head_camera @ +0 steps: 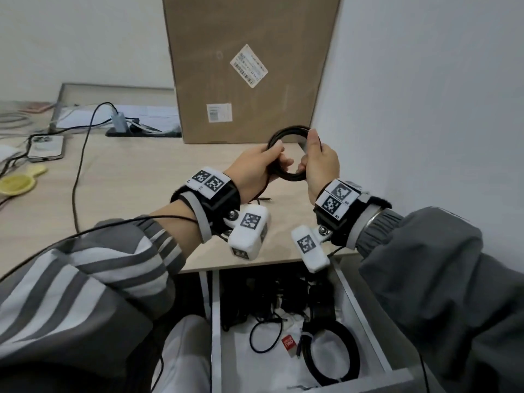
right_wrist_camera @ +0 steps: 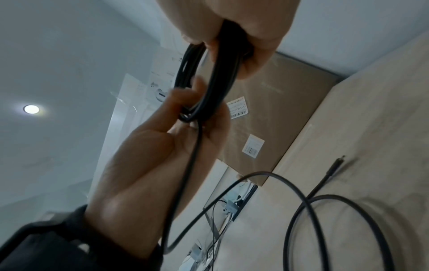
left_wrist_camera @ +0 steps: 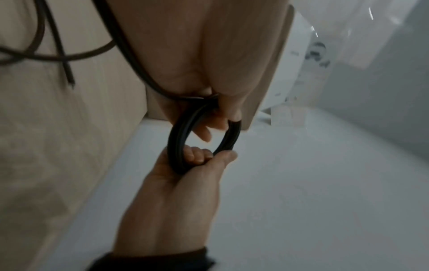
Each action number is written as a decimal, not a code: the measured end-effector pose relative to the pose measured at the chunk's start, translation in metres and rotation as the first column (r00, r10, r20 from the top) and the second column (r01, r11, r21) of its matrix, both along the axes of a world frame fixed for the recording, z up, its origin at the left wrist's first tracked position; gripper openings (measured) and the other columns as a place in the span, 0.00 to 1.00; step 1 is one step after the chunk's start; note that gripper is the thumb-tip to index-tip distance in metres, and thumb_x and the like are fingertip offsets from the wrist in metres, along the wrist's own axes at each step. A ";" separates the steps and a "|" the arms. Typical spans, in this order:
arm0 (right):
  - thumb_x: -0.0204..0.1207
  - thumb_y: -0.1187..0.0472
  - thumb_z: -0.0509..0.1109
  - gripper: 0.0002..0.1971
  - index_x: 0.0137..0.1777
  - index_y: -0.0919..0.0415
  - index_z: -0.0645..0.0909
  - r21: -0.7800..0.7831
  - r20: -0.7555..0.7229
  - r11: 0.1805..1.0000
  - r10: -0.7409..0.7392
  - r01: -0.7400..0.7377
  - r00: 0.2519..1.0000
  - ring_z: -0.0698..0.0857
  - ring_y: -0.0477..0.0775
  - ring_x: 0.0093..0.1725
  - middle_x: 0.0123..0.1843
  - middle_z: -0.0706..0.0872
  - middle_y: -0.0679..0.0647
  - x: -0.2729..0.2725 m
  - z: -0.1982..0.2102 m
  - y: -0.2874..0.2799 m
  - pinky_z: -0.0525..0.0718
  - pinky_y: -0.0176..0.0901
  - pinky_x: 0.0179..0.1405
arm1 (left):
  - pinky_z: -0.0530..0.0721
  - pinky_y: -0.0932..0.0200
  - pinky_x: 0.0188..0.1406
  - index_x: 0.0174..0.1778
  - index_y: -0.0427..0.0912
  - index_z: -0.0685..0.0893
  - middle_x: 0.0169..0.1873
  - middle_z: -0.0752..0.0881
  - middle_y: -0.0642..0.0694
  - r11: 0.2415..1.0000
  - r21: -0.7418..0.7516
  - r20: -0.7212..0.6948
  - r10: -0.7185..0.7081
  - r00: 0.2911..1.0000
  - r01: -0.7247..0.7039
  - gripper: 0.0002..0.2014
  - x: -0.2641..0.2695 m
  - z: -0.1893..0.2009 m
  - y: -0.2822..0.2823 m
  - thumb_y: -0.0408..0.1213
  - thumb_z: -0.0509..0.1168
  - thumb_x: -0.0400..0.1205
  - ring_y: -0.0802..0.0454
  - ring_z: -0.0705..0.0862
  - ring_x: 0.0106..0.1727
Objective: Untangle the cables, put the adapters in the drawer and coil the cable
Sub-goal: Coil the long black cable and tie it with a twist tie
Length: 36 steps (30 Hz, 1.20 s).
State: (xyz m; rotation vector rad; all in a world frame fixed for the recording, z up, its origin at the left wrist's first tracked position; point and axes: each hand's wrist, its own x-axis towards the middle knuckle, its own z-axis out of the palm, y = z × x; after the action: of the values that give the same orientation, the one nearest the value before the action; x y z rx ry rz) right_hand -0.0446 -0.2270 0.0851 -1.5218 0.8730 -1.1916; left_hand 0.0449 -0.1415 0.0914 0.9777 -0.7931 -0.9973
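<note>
Both hands hold a black coil up over the surface, just in front of the box. The left hand has its fingers curled round the coil's left side, thumb on top. The right hand grips the coil's right side, thumb and fingers closed on the bundled turns. In the left wrist view the right hand's fingertips wrap the loop from below.

A loose tail of the cable drops from the left hand's grip, and slack lies in a loop on the surface in front of the box, ending in a plug.

Nearer the person than the box, the drawer stands open under the surface edge. Inside lie another coiled cable, a thin loop and dark shapes at the back, probably adapters, though they are too dim to be sure.
</note>
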 end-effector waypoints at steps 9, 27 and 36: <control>0.85 0.47 0.58 0.18 0.43 0.62 0.75 0.291 0.021 0.839 0.475 -0.460 0.880 0.85 0.53 0.34 0.33 0.81 0.56 -0.017 0.012 -0.002 0.86 0.44 0.42 | 0.72 0.61 0.34 0.38 0.44 0.69 0.21 0.65 0.55 0.994 0.085 0.170 0.060 0.984 -0.076 0.15 0.016 0.006 0.005 0.45 0.51 0.89 0.58 0.66 0.21; 0.82 0.45 0.61 0.26 0.25 0.59 0.69 0.233 0.105 0.972 0.010 -0.035 0.994 0.62 0.48 0.14 0.18 0.67 0.49 0.002 0.014 0.021 0.63 0.37 0.19 | 0.76 0.46 0.68 0.44 0.44 0.81 0.38 0.83 0.51 0.988 0.123 0.409 0.034 0.912 -0.092 0.16 0.010 -0.011 0.022 0.50 0.55 0.87 0.52 0.81 0.49; 0.84 0.46 0.58 0.26 0.26 0.59 0.65 0.257 0.218 0.966 -0.027 -0.031 0.976 0.61 0.48 0.14 0.14 0.64 0.47 0.006 0.014 0.021 0.65 0.37 0.19 | 0.80 0.54 0.63 0.50 0.39 0.78 0.50 0.86 0.41 0.965 0.263 0.147 -0.033 0.989 -0.007 0.23 0.008 -0.013 0.016 0.58 0.52 0.85 0.47 0.86 0.55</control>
State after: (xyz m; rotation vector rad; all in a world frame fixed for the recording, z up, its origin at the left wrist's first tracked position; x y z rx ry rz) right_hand -0.0389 -0.2059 0.0995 -1.1559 0.8409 -1.1684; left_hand 0.0528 -0.1253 0.0787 1.2901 -0.8053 -1.0673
